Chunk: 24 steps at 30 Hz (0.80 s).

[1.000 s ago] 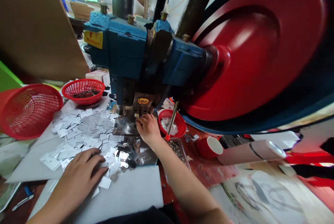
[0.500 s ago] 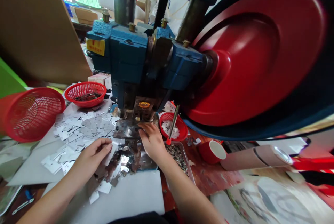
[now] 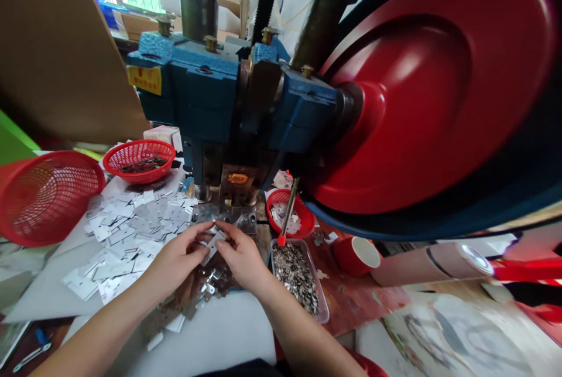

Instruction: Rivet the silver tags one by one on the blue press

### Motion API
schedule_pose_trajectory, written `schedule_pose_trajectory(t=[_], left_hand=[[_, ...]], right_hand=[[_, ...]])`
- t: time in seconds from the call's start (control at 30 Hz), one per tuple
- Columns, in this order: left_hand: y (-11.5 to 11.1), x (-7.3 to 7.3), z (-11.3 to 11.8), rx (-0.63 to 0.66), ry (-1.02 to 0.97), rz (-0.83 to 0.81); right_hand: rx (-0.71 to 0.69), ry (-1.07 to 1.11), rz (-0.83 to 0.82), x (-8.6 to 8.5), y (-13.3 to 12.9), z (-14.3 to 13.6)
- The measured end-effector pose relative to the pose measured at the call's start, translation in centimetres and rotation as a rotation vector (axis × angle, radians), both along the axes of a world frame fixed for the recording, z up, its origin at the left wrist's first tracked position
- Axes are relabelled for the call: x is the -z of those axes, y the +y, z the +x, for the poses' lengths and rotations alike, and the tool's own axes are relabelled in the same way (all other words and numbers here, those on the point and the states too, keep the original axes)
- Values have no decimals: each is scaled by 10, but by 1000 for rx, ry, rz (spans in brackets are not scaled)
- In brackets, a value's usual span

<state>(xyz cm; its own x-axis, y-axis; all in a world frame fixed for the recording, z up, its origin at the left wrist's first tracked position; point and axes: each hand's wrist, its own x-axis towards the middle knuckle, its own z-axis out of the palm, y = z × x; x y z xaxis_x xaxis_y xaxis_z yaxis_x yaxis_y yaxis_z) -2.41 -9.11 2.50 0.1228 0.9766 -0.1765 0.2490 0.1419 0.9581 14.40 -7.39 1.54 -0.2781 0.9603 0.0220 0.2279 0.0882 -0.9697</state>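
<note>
Between my two hands is a small flat metal plate (image 3: 215, 246) with holes in it, held just in front of the press. My left hand (image 3: 187, 254) pinches its left side with thumb and fingers. On the other side, my right hand (image 3: 239, 251) grips its right edge. Behind them lies the steel die (image 3: 239, 217) under the blue punch press (image 3: 206, 96). Small shiny cut pieces (image 3: 209, 284) lie below my hands. A wide heap of flat metal blanks (image 3: 127, 236) spreads to the left of my left hand.
A red basket (image 3: 139, 161) with dark pieces stands behind the blanks, and another red basket (image 3: 50, 198) lies tipped at far left. Right of the die are a red bowl (image 3: 287, 196), a clear tray of scrap (image 3: 298, 280) and a red lever tip (image 3: 281, 240). The red flywheel (image 3: 421, 96) looms at right.
My right hand has come back from the die toward me, and my left hand has moved right with the plate. Both hands now meet on it. The view has shifted slightly.
</note>
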Motion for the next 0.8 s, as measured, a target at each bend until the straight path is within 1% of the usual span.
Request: schedule_pose_trajectory(t=[0.07,0.17,0.23,0.3,0.37,0.47,0.6,0.7,0.8], left_hand=[[6,1,3,-12,33,10],[20,-2,9,-8,151,59],[35,-4,14,-26,261,170],[51,-3,18,-77,354,293],[67,1,22,-117,403,365],[84,11,25,-115,403,391],[92,22,26,-36,374,384],[95,25,27,18,362,384],[97,24,28,38,371,388]], right_hand=[[71,-39,16,-1,2,0],[206,-51,33,2,13,0],[279,-91,139,5,26,1],[334,-175,267,8,41,1],[371,-257,319,9,55,2],[378,-311,289,11,69,3],[342,-295,227,13,75,5],[316,-262,192,15,77,5],[293,-245,180,16,78,4]])
